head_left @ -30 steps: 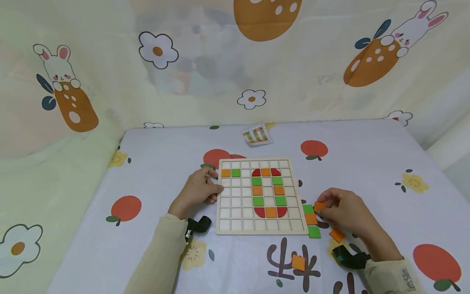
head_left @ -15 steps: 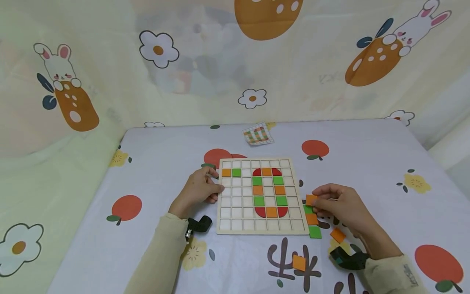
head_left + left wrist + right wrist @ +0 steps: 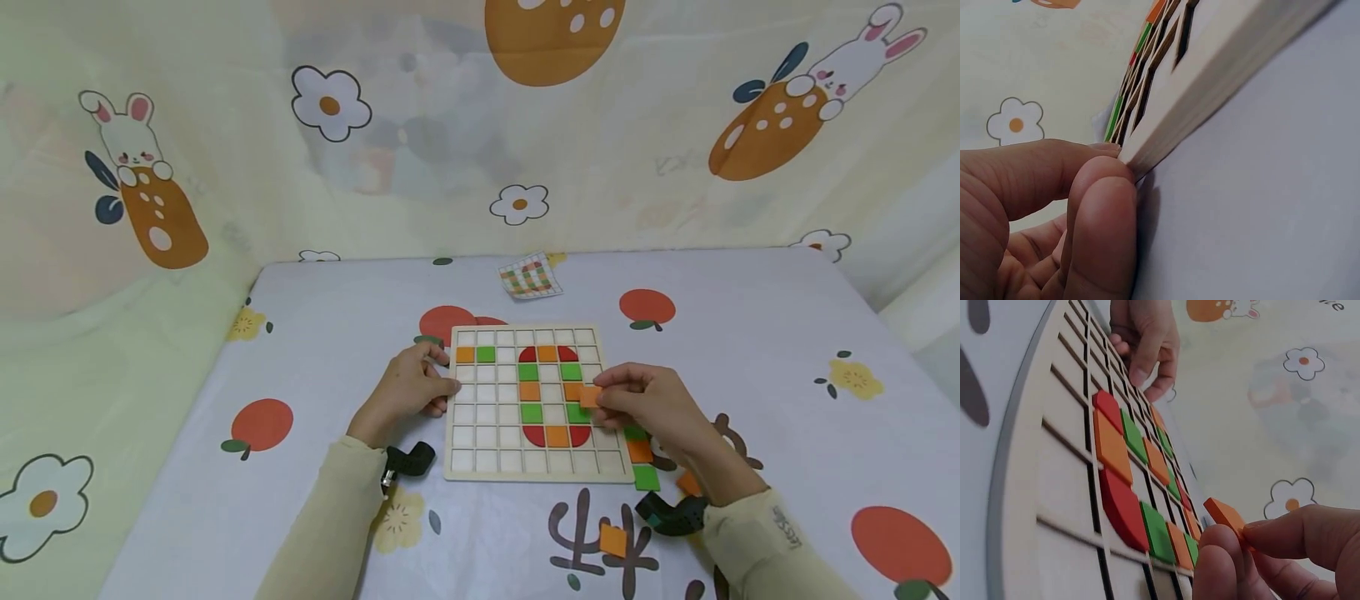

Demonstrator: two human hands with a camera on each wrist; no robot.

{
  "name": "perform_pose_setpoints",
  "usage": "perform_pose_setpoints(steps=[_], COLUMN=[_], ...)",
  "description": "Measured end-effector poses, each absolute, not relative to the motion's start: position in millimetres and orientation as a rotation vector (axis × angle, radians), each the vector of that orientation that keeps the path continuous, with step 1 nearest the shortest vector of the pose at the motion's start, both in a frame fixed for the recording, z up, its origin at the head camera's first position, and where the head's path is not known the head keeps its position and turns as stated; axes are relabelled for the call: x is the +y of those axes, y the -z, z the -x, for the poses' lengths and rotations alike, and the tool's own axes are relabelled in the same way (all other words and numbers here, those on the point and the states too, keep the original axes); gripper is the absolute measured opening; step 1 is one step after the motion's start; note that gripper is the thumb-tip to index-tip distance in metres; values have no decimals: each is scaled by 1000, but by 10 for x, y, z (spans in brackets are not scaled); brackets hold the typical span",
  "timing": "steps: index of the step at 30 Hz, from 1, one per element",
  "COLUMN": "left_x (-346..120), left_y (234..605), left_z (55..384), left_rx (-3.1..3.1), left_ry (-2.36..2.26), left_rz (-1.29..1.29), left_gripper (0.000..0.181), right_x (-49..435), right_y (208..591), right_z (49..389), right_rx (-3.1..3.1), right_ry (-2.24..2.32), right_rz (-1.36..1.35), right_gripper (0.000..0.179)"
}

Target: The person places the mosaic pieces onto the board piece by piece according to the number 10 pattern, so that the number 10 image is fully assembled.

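Note:
A pale wooden grid board (image 3: 472, 460) lies flat, with red, orange and green tiles forming a ring in its right half. One orange tile (image 3: 465, 355) and a green tile (image 3: 486, 354) sit in its upper left cells. My left hand (image 3: 403, 385) holds the board's left edge, thumb at the rim and other fingers beside it. Between thumb and fingers, my right hand (image 3: 660, 404) pinches a square orange tile (image 3: 1225, 515). That tile is above the right part of the board, overlapping the ring's right column in the head view.
Beside the board's right edge lie an orange tile (image 3: 639, 452) and a green tile (image 3: 647, 478), partly near my right wrist. Another orange tile (image 3: 612, 540) lies in front. A small patterned card (image 3: 530, 277) rests behind the board on the printed tablecloth (image 3: 337, 317).
My right hand has carried the orange tile leftward from beside the loose tiles to over the board. The left hand has stayed at the board's left edge.

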State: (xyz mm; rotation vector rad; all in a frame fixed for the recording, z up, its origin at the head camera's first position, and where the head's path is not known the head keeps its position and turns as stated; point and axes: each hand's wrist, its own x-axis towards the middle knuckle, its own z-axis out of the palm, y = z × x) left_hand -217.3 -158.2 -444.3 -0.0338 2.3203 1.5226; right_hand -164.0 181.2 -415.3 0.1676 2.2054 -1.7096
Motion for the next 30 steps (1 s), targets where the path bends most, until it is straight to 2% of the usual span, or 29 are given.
perform_pose_setpoints(steps=[15, 30], left_x=[-1571, -1578], left_y=[4437, 4418], left_z=[2167, 2167], left_rx=[2325, 2332], left_ry=[-1516, -1495], left_rz=[67, 67], left_gripper=[40, 39], right_x=[1257, 939], right_y=[4179, 4208], right_z=[1902, 2121], right_rx=[2082, 2031], right_ry=[1758, 1769], right_rz=[-200, -216], right_gripper=[30, 24])
